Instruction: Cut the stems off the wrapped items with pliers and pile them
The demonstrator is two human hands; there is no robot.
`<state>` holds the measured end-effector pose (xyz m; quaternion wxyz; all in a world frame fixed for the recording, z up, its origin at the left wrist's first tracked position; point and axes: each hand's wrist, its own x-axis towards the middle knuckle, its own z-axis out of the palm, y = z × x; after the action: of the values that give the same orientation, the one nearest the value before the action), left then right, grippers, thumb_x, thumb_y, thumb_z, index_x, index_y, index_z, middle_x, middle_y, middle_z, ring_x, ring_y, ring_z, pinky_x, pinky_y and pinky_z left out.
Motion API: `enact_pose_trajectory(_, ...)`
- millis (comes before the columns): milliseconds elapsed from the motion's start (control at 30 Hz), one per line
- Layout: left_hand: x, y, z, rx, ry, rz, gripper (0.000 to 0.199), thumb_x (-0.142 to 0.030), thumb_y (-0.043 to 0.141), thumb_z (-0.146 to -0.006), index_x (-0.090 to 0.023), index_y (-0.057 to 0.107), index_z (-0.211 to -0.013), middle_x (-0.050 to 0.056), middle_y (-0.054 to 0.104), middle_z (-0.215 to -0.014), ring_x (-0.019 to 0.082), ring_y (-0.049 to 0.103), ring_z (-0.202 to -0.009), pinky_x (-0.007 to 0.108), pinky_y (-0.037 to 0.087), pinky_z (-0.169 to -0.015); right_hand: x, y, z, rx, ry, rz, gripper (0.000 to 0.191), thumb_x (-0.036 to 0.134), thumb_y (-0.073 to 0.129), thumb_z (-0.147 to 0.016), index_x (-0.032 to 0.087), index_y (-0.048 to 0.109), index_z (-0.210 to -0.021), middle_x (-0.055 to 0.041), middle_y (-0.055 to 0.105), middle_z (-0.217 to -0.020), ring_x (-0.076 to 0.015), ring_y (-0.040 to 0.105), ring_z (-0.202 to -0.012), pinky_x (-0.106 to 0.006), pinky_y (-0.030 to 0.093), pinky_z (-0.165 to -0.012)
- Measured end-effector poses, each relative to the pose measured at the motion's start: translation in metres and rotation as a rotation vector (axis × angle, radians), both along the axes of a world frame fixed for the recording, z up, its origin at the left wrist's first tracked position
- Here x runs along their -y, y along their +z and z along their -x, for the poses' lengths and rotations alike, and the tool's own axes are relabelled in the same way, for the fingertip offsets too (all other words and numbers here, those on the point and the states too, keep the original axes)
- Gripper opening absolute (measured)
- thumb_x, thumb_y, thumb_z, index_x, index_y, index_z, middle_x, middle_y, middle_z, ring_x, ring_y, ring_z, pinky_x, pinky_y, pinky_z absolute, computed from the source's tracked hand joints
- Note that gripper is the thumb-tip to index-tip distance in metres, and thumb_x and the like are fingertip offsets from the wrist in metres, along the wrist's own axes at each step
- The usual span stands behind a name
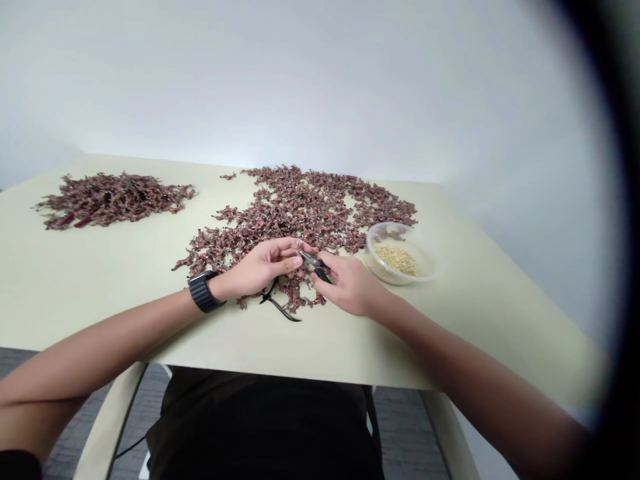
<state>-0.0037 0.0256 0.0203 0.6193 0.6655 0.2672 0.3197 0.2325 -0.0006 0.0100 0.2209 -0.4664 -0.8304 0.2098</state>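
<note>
My left hand (pixel 265 263) is raised above the front of a wide spread of reddish-brown dried pods (pixel 310 207), its fingertips curled against the metal tip of a small black-handled plier-like tool (pixel 315 265). My right hand (pixel 350 283) grips that tool from the other side. Whatever the left fingertips pinch is too small to make out. Below my hands, a second tool with thin black handles (pixel 277 305) lies on the pods and table. A black strap watch (pixel 205 291) circles my left wrist.
The pale green table (pixel 125 287) also bears a denser heap of dried pods (pixel 113 200) at the left. A clear plastic bowl (pixel 400 253) holding pale seeds (pixel 395 260) stands to the right of my hands. A white wall rises behind the table.
</note>
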Motion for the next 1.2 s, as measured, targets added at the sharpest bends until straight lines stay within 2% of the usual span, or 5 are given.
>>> enact_pose_trajectory(233, -0.004, -0.003, 0.002, 0.000, -0.049, 0.104, 0.038, -0.041, 0.066, -0.097, -0.016, 0.068, -0.127, 0.008, 0.070, -0.094, 0.013, 0.061, -0.079, 0.025, 0.049, -0.073, 0.001, 0.002, -0.001, -0.020, 0.004, 0.011, 0.016, 0.037, 0.058, -0.093, 0.022, 0.054, -0.086, 0.0029, 0.060, -0.071, -0.0130, 0.049, -0.060, -0.028, 0.029, -0.059)
enact_pose_trajectory(633, -0.003, -0.011, 0.001, -0.128, 0.155, -0.210, 0.044, -0.039, 0.069, -0.095, -0.018, 0.064, -0.133, 0.009, 0.070, -0.103, 0.016, 0.062, -0.086, 0.029, 0.050, -0.077, 0.001, -0.001, 0.008, -0.264, 0.101, 0.373, 0.023, 0.031, 0.052, -0.095, 0.021, 0.049, -0.074, 0.0039, 0.054, -0.067, -0.0133, 0.047, -0.063, -0.027, 0.034, -0.060)
enact_pose_trajectory(967, 0.000, -0.003, 0.000, -0.040, 0.100, -0.034, 0.039, -0.042, 0.067, -0.096, -0.018, 0.067, -0.127, 0.007, 0.069, -0.102, 0.015, 0.065, -0.085, 0.026, 0.051, -0.075, -0.004, 0.003, 0.002, -0.215, -0.016, 0.267, 0.021, 0.033, 0.054, -0.094, 0.021, 0.050, -0.077, 0.0008, 0.059, -0.072, -0.0167, 0.053, -0.071, -0.028, 0.037, -0.064)
enact_pose_trajectory(1100, -0.003, 0.012, 0.005, -0.157, 0.144, -0.235, 0.041, -0.044, 0.067, -0.095, -0.018, 0.068, -0.126, 0.011, 0.072, -0.110, 0.018, 0.068, -0.093, 0.032, 0.055, -0.083, -0.007, 0.002, 0.000, -0.188, -0.033, 0.201, 0.023, 0.035, 0.051, -0.096, 0.021, 0.048, -0.077, 0.0010, 0.056, -0.073, -0.0166, 0.050, -0.072, -0.029, 0.036, -0.066)
enact_pose_trajectory(1200, -0.025, 0.026, 0.027, -0.379, 0.323, -0.516, 0.046, -0.045, 0.066, -0.095, -0.019, 0.065, -0.132, 0.012, 0.074, -0.111, 0.021, 0.069, -0.094, 0.036, 0.055, -0.083, -0.008, 0.000, -0.001, -0.172, -0.042, 0.172, 0.024, 0.036, 0.051, -0.097, 0.021, 0.049, -0.079, 0.0009, 0.057, -0.076, -0.0164, 0.049, -0.072, -0.030, 0.034, -0.067)
